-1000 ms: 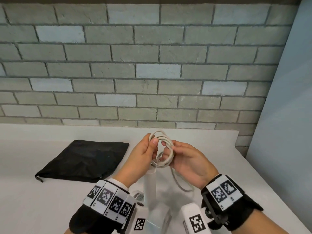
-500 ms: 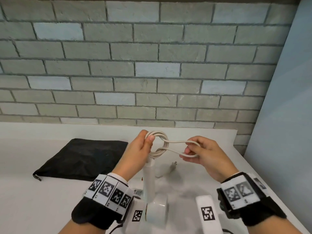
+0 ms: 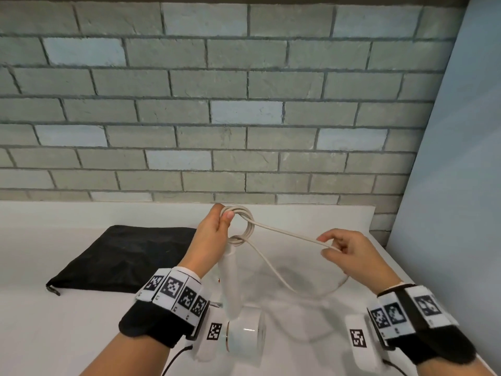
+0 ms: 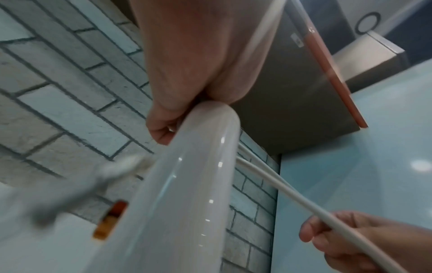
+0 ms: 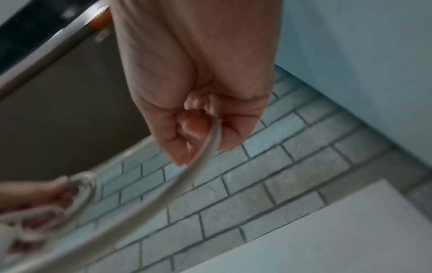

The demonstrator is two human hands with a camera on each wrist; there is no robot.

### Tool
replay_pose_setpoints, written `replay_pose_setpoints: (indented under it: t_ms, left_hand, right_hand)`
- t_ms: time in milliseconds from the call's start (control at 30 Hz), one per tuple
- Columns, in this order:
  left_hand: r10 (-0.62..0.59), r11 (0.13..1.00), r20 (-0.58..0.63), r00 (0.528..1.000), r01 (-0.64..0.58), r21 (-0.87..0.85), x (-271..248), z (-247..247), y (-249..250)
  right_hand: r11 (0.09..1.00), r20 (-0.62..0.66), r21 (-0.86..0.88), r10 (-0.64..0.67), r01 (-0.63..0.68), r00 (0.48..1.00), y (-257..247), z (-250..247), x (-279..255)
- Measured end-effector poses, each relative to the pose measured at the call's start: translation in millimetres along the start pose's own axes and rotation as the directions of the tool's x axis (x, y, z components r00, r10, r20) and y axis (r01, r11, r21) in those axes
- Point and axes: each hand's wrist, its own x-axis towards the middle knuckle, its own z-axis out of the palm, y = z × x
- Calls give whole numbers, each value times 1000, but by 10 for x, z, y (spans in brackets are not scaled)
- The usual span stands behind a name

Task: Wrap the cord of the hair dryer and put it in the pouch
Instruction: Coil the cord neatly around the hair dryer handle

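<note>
Presently: hair dryer (image 3: 230,283), white, held above the tabletop (image 3: 54,335) near its right edge; cord (image 3: 284,236), partly coiled at the handle end. Left hand (image 3: 214,234) pinches the coil, fingers curled. Right hand (image 3: 349,253) pinches the loose strand, drawn rightward. Black pouch (image 3: 130,256), flat, toward the tabletop's back left.

— What is on the arms?

— Each one has a black wrist wrap (image 3: 151,325) with a white band of little black-and-white square codes (image 3: 176,290).

— And the other arm?

— The same: a black wrap with a white coded band (image 3: 406,310).

— Anything more?

— A white box with one more square code (image 3: 358,338) sits by each wrist, and a thin black wire (image 3: 176,358) hangs out.

— Sleeves?

— The hands and forearms are bare.
</note>
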Motion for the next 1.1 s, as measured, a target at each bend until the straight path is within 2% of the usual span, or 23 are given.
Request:
replay_pose_setpoints:
  t_ms: [33, 67, 100, 167, 200, 233, 267, 333, 400, 467, 500, 633, 733, 767, 833, 900, 933, 1100]
  left_hand:
    - [2, 1000, -6, 1000, -2, 4, 1, 7, -2]
    - [1, 1000, -20, 1000, -1, 1, 1, 7, -5]
    - [-1, 1000, -36, 999, 1, -3, 3, 1, -9]
    - [-1, 1000, -49, 999, 1, 9, 15, -13, -14]
    - [-1, 1000, -48, 999, 2, 22, 23, -15, -18]
    - [-2, 1000, -52, 999, 4, 31, 29, -16, -20]
    - [-8, 999, -61, 998, 10, 34, 38, -19, -27]
    - [-20, 999, -84, 996, 22, 30, 53, -41, -39]
    - [-10, 999, -94, 995, 15, 51, 42, -71, -37]
    - [22, 995, -90, 996, -13, 102, 18, -82, -24]
    - [33, 993, -88, 996, -23, 115, 6, -77, -13]
    - [20, 998, -81, 997, -14, 64, -18, -31, 22]
    - [10, 1000, -63, 998, -10, -4, -57, 30, 47]
    - [12, 1000, -60, 998, -13, -15, -69, 54, 53]
    - [25, 1000, -64, 998, -26, -14, -88, 104, 66]
    - [42, 999, -60, 997, -43, -18, -106, 144, 86]
    - [49, 999, -53, 997, -50, -21, -116, 156, 91]
    - [13, 990, -14, 1000, -15, -137, -193, 71, 110]
  right_hand:
    - [999, -75, -42, 20, -23, 997, 61, -17, 20]
    - [997, -128, 37, 73, -68, 989, 123, -29, 33]
    - [965, -144, 230, 165, -130, 976, 166, -26, 39]
    - [762, -6, 606, 289, -226, 957, 198, -27, 28]
    - [673, 61, 694, 299, -255, 952, 213, -40, 23]
    - [625, 102, 731, 295, -272, 950, 220, -57, 18]
    - [634, 107, 725, 280, -268, 954, 238, -76, 18]
    - [747, 65, 623, 245, -231, 967, 266, -99, 7]
    - [886, 11, 429, 188, -174, 982, 321, -114, -8]
    - [979, -33, 171, 117, -109, 993, 365, -98, -29]
    - [994, -59, 59, 98, -94, 993, 402, -87, -27]
    - [983, -122, -174, 36, -57, 992, 511, 21, 39]
    - [892, -86, -452, -17, -24, 996, 448, 173, 56]
    - [891, -40, -449, -89, 61, 995, 404, 248, 60]
    - [926, 76, -275, -247, 259, 966, 162, 396, 26]
    - [930, 148, -95, -339, 355, 929, -131, 585, -6]
    - [924, 146, -69, -363, 375, 920, -236, 666, -6]
    - [874, -66, -45, -486, 484, 871, -299, 718, 139]
